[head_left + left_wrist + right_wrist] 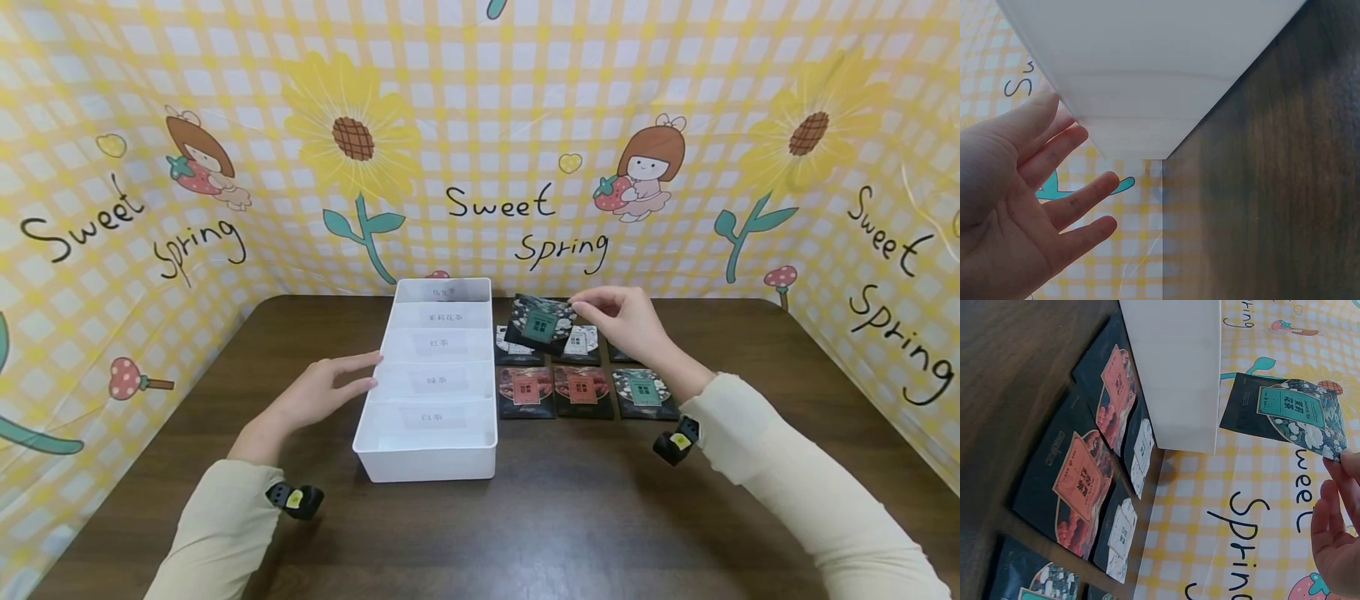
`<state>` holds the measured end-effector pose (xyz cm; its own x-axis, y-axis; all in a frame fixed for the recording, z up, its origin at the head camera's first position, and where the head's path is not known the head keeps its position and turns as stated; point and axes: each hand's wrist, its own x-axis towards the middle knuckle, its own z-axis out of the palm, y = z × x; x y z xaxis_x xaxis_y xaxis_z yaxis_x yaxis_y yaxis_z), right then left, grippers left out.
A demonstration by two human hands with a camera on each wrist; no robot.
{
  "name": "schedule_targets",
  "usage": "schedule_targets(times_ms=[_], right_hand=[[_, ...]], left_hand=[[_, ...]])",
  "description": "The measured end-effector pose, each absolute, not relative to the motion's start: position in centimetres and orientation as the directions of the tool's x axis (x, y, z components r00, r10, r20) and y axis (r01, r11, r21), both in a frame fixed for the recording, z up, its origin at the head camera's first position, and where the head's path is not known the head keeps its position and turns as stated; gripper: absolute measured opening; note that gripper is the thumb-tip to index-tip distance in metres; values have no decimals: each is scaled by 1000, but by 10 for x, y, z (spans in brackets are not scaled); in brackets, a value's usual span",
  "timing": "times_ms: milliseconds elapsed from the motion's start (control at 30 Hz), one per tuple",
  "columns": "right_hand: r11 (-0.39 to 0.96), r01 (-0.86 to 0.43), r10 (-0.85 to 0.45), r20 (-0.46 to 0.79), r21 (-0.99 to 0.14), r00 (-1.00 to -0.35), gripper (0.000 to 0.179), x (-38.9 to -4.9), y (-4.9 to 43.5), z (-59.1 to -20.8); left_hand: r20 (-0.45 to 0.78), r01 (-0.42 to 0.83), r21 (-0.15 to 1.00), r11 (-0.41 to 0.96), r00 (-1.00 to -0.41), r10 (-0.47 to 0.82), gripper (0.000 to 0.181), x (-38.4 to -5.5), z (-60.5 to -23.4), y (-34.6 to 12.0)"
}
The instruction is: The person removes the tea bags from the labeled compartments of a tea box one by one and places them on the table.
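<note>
My right hand [626, 323] pinches a dark tea sachet [540, 325] with a green label by its right corner. The sachet hangs in the air above the table, to the right of the white divided box [426, 464]. In the right wrist view, thumb and fingers grip the sachet [1291, 412] at its edge. My left hand [318, 393] touches the box's left rim with its fingertips. The left wrist view shows that hand [1029, 194] with its fingers spread beside the box wall [1141, 62]. Handwritten labels mark the box's several compartments.
Two red-labelled sachets [527, 392] and a green-labelled sachet [643, 392] lie in the front row right of the box. Behind them lie white-labelled sachets [580, 343] and one mostly hidden by my right arm. A checked yellow cloth [487, 125] hangs behind the brown table [570, 517].
</note>
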<state>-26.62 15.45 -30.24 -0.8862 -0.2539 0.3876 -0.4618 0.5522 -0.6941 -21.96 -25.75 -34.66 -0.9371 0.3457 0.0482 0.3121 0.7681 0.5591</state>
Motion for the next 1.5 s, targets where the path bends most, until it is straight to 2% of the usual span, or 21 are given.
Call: schedule_targets(times_ms=[667,1500], right_hand=[[545,-429,-303,307,-721,-902,19,-249,165,-327],[472,-401,-486,148,-785,-861,15,-223,167,-360]], left_hand=[[57,321,562,762,-934,352,49,-221,-348,-259],[60,321,562,762,-935,350,49,-220,-347,-258]])
